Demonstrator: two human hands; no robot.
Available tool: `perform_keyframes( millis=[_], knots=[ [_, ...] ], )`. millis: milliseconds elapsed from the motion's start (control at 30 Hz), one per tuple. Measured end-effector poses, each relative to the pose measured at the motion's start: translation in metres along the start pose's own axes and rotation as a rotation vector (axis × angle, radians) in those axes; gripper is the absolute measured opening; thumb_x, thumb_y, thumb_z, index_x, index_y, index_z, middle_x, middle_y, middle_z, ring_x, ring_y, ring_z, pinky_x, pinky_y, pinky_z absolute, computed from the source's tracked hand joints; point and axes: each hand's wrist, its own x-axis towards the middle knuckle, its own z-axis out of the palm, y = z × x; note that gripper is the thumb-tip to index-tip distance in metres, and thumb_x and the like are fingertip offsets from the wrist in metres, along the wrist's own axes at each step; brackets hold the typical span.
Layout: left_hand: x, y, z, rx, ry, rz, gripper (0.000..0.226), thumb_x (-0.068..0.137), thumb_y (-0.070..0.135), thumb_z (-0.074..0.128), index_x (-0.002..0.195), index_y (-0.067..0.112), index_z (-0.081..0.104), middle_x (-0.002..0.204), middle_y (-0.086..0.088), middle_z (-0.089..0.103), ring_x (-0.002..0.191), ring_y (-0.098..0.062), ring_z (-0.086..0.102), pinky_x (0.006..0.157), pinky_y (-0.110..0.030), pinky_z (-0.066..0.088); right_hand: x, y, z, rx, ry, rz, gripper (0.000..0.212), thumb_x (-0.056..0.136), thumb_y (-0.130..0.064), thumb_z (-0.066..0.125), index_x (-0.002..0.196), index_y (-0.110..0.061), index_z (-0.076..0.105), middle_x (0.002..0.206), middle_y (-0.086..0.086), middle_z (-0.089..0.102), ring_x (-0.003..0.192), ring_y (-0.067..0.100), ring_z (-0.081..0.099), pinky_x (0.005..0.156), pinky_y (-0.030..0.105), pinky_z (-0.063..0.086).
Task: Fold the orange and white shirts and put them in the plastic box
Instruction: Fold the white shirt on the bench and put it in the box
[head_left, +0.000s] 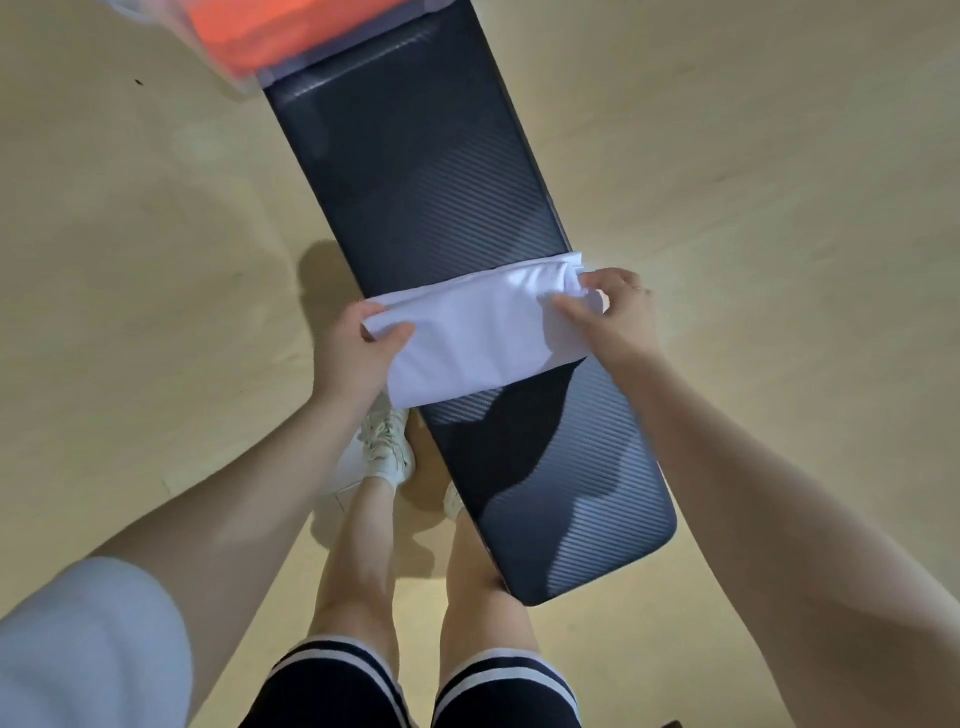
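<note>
The white shirt (483, 338) is folded down to a compact band, stretched crosswise over the dark ribbed desk (415, 171), held between both hands. Left hand (358, 353) grips the shirt's left end, thumb on top of the cloth, fingers tucked underneath at the desk's left edge. Right hand (610, 317) pinches the right end, thumb and fingertips bunching the fabric into a small crease at the desk's right edge. So both hands are clamped on the same shirt, one at each end, and the cloth sags a little between them over the desk surface.

Well beyond the hands, at the far end of the desk, there's the plastic box (244, 67), clear-walled, and the orange shirt (291, 31) glows through it, already inside. Only part of the box is in view at the top edge.

Below the left hand, a white sneaker (384, 447) stands on the pale floor (130, 234), close beside the desk. Nearer still are bare legs and dark shorts (332, 691) with white stripes.
</note>
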Motion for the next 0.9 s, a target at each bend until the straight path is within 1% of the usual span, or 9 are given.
perform_keyframes(
  millis=[100,200,267,333,467,533,600,767,900],
  knots=[
    [0.007,-0.010,0.000,-0.009,0.000,0.066,0.020,0.089,0.021,0.056,0.102,0.006,0.061,0.087,-0.006,0.055,0.079,-0.017,0.048,0.064,-0.026,0.037,0.004,0.002,0.004,-0.038,0.099,0.022,0.011,0.079,-0.031,0.062,0.081,-0.021,0.062,0.106,-0.003,0.050,0.106,0.020,0.050,0.093,0.034,0.044],
    [0.015,-0.014,-0.006,-0.079,-0.009,0.086,0.019,0.092,0.023,0.052,0.092,0.006,0.062,0.082,-0.006,0.055,0.077,-0.017,0.047,0.069,-0.029,0.037,0.011,-0.002,0.001,0.120,0.173,0.103,0.019,0.082,-0.031,0.052,0.065,-0.025,0.046,0.082,-0.004,0.053,0.083,0.018,0.050,0.076,0.030,0.042],
    [0.020,-0.012,-0.008,-0.039,0.019,0.092,0.021,0.093,0.022,0.049,0.098,0.007,0.063,0.086,-0.004,0.058,0.081,-0.019,0.050,0.067,-0.027,0.037,0.017,-0.005,-0.001,0.127,0.187,0.139,0.023,0.088,-0.027,0.050,0.066,-0.021,0.045,0.069,-0.005,0.050,0.076,0.019,0.049,0.069,0.026,0.039],
    [0.023,-0.006,-0.007,0.054,0.087,0.114,0.024,0.094,0.020,0.046,0.109,0.007,0.059,0.097,-0.007,0.060,0.092,-0.024,0.054,0.071,-0.028,0.038,0.018,-0.009,-0.001,0.059,0.211,0.125,0.016,0.092,-0.023,0.046,0.082,-0.013,0.053,0.079,0.000,0.057,0.081,0.022,0.050,0.064,0.026,0.035],
    [0.011,-0.008,0.003,0.518,0.161,0.533,0.039,0.089,0.011,0.046,0.128,0.006,0.046,0.138,-0.015,0.044,0.121,-0.034,0.043,0.097,-0.042,0.035,-0.004,-0.008,0.019,-0.382,0.391,-0.473,0.036,0.093,-0.020,0.044,0.119,0.003,0.052,0.128,0.023,0.053,0.118,0.039,0.048,0.099,0.042,0.039],
    [0.004,-0.020,0.016,0.658,-0.011,0.745,0.045,0.088,0.016,0.038,0.132,0.005,0.040,0.147,-0.017,0.034,0.133,-0.033,0.032,0.106,-0.046,0.031,-0.025,-0.002,0.043,-0.575,0.193,-0.808,0.044,0.097,-0.029,0.036,0.132,-0.003,0.044,0.139,0.023,0.045,0.130,0.039,0.039,0.108,0.046,0.028],
    [0.003,-0.032,0.028,0.741,-0.140,0.680,0.059,0.088,0.028,0.026,0.142,0.007,0.027,0.154,-0.017,0.018,0.142,-0.029,0.014,0.115,-0.045,0.015,-0.034,0.004,0.064,-0.738,-0.021,-0.925,0.050,0.099,-0.039,0.023,0.138,-0.013,0.041,0.145,0.017,0.041,0.135,0.033,0.037,0.111,0.045,0.022],
    [0.014,-0.039,0.038,0.854,-0.107,0.543,0.069,0.092,0.050,0.019,0.149,0.014,0.003,0.157,-0.013,-0.002,0.145,-0.029,-0.003,0.113,-0.038,-0.007,-0.014,0.022,0.060,-0.961,-0.033,-0.676,0.060,0.096,-0.050,0.021,0.145,-0.017,0.029,0.152,0.008,0.032,0.141,0.027,0.025,0.113,0.046,0.011],
    [0.012,-0.025,0.040,0.795,-0.112,0.461,0.070,0.095,0.041,0.036,0.149,0.016,-0.001,0.157,-0.012,-0.011,0.144,-0.030,-0.013,0.115,-0.039,-0.008,0.001,0.031,0.021,-0.602,-0.061,-0.254,0.061,0.095,-0.048,0.023,0.149,-0.025,0.007,0.158,0.008,0.011,0.146,0.026,0.009,0.117,0.047,0.010]
  ],
)
